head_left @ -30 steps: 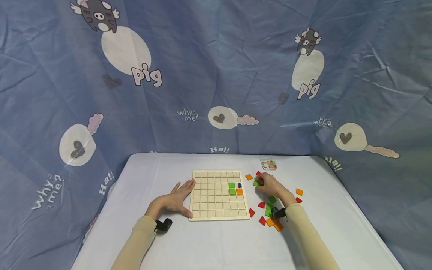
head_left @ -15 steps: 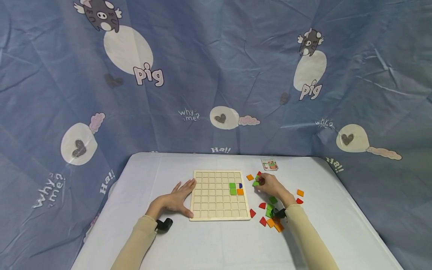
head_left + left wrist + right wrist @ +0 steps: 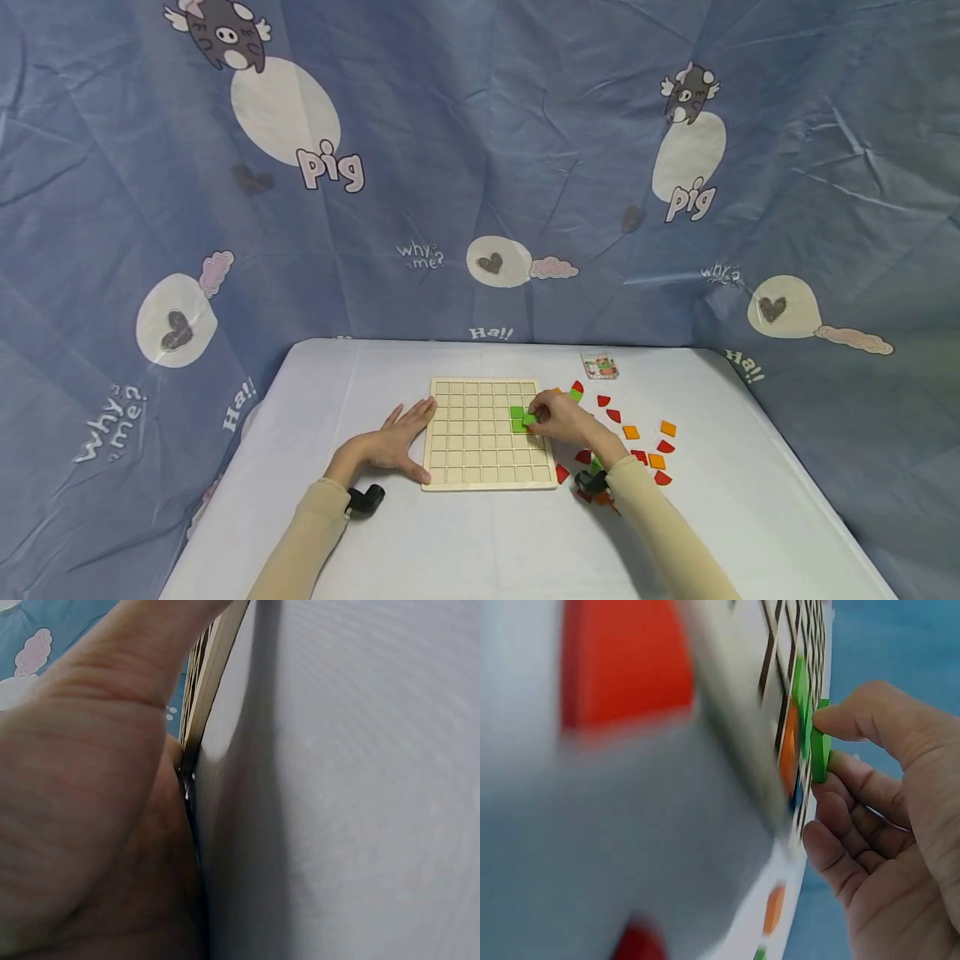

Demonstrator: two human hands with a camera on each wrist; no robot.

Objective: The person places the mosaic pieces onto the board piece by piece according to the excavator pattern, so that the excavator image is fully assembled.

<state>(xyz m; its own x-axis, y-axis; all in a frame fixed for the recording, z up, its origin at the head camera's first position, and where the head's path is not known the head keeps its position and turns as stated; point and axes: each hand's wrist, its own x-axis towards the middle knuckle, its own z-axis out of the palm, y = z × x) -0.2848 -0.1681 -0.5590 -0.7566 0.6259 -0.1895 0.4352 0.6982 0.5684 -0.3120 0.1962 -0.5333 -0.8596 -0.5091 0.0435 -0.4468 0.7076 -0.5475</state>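
A pale wooden grid board (image 3: pixel 472 454) lies flat on the white-covered table. My left hand (image 3: pixel 390 446) rests at its left edge, fingers spread; the left wrist view shows the palm beside the board's edge (image 3: pixel 217 675). Over the right part of the board, my right hand (image 3: pixel 562 419) pinches a green tile (image 3: pixel 821 750) between thumb and forefinger. Set in the board close to it are green tiles (image 3: pixel 517 412), an orange tile (image 3: pixel 788 742) and a blue piece (image 3: pixel 797 793). The hand covers part of these in the head view.
Red, green and orange pieces lie scattered right of the board, among them an orange tile (image 3: pixel 667 428) and a red quarter-round piece (image 3: pixel 662 478). A small picture card (image 3: pixel 599 366) lies at the back. A patterned blue cloth (image 3: pixel 480 167) hangs behind the table.
My right hand has moved left from the loose pieces to over the board, bringing a green tile. Pieces it hid at the right now show. My left hand stays in place.
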